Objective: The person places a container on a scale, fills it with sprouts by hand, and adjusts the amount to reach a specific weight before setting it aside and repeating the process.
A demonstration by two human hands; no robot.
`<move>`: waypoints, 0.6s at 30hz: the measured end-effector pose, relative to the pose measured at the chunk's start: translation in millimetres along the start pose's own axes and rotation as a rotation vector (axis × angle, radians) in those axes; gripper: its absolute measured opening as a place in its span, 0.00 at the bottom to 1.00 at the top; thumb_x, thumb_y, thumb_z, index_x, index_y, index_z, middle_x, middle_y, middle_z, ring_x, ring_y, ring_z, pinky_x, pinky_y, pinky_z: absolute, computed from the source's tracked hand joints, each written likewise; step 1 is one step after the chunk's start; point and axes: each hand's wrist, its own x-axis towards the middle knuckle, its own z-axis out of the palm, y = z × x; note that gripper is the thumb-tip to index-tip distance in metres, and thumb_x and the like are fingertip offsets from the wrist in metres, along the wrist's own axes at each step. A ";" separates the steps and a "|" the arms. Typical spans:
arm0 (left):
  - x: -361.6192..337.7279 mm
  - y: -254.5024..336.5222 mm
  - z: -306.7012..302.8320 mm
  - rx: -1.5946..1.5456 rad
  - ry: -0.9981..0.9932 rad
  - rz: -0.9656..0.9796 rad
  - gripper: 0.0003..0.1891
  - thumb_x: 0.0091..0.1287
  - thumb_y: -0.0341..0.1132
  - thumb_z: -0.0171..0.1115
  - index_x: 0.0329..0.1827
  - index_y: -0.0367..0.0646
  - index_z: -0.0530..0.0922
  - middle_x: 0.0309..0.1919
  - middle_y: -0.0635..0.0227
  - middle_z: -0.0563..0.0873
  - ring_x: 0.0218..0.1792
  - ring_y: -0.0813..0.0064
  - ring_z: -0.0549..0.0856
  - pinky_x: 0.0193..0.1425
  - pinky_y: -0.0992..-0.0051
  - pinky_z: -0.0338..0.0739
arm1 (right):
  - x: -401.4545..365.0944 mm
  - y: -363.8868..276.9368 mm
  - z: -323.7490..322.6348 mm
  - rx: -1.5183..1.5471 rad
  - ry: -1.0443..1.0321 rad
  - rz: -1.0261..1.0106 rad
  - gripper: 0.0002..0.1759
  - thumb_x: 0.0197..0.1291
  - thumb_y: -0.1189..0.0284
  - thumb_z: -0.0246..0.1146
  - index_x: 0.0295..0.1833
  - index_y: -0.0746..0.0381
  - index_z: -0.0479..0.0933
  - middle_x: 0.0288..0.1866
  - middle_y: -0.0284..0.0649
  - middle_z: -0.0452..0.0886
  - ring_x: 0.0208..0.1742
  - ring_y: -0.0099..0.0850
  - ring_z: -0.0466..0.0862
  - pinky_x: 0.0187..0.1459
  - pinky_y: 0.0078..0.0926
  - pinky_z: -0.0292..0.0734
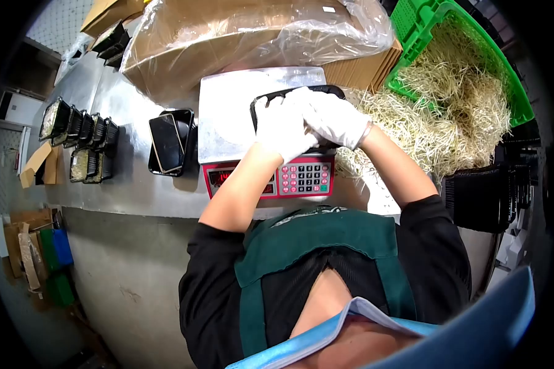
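Both of my hands wear white gloves and meet over a black plastic tray (333,91) on the scale's metal platform (218,132). My left hand (282,126) lies over the tray's left part, its fingers stretched and somewhat apart. From the right, my right hand (338,117) reaches across the tray with fingers extended, close against the left hand. The hands cover the tray's inside, so its contents are hidden. Below them is the scale's red-framed keypad panel (305,178), and my left forearm crosses its lit display. Loose pale bean sprouts (406,129) lie just right of the scale.
More sprouts spill from a tipped green crate (523,104) at upper right. A plastic-covered cardboard box (228,52) stands behind the scale. To the left, a phone (166,142) rests on a black tray (189,123), beyond it several filled trays (55,120). Stacked black trays (480,197) sit at right.
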 end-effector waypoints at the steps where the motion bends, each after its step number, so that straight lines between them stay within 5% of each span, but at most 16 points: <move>1: -4.6 0.2 -11.5 -0.016 -0.029 0.074 0.37 0.51 0.50 0.66 0.63 0.42 0.67 0.51 0.57 0.79 0.54 0.59 0.77 0.62 0.53 0.62 | -3.2 -13.3 -22.8 -0.096 -0.204 0.057 0.25 0.60 0.54 0.55 0.53 0.63 0.73 0.47 0.55 0.79 0.46 0.48 0.79 0.49 0.40 0.73; 3: -14.8 -6.9 -14.3 -0.165 -0.030 0.005 0.41 0.50 0.54 0.66 0.66 0.42 0.65 0.56 0.58 0.77 0.58 0.58 0.73 0.66 0.52 0.57 | -28.3 -9.3 -33.1 -0.331 0.098 -0.264 0.37 0.52 0.47 0.62 0.60 0.63 0.70 0.51 0.54 0.78 0.51 0.48 0.78 0.53 0.41 0.70; 4: -17.5 -11.5 -14.7 -0.118 -0.099 -0.019 0.45 0.52 0.56 0.64 0.69 0.39 0.61 0.57 0.56 0.76 0.58 0.58 0.73 0.67 0.53 0.56 | -36.4 -26.4 -52.1 -0.256 -0.049 -0.098 0.48 0.45 0.47 0.68 0.68 0.63 0.64 0.59 0.50 0.74 0.62 0.47 0.72 0.63 0.43 0.63; 7: -24.6 -13.5 -15.1 -0.095 -0.084 0.015 0.48 0.52 0.62 0.62 0.69 0.35 0.60 0.58 0.50 0.74 0.61 0.58 0.71 0.66 0.54 0.57 | -51.4 1.9 -38.7 -0.316 0.111 -0.184 0.50 0.44 0.47 0.69 0.69 0.63 0.62 0.65 0.54 0.69 0.67 0.49 0.68 0.69 0.40 0.59; 11: -24.8 -15.7 -22.3 -0.114 0.012 0.083 0.49 0.50 0.60 0.65 0.68 0.33 0.61 0.60 0.47 0.71 0.62 0.53 0.69 0.66 0.54 0.58 | -49.0 5.0 -36.9 -0.143 0.072 -0.098 0.52 0.44 0.50 0.72 0.70 0.65 0.60 0.69 0.54 0.65 0.70 0.47 0.65 0.71 0.39 0.55; 15: -54.0 -28.7 -42.3 -0.341 0.135 0.162 0.53 0.46 0.50 0.75 0.71 0.32 0.56 0.63 0.42 0.67 0.64 0.45 0.66 0.69 0.56 0.59 | -71.7 -5.1 -49.1 0.444 0.151 0.065 0.55 0.45 0.54 0.73 0.73 0.68 0.53 0.73 0.53 0.58 0.75 0.41 0.57 0.73 0.36 0.50; 18: -52.1 -25.5 -37.0 -0.579 0.148 0.145 0.52 0.47 0.51 0.74 0.70 0.33 0.58 0.62 0.43 0.68 0.64 0.45 0.66 0.69 0.56 0.58 | -52.1 -8.1 -32.6 0.244 0.237 0.010 0.50 0.50 0.56 0.68 0.73 0.67 0.52 0.73 0.52 0.58 0.75 0.40 0.57 0.73 0.35 0.48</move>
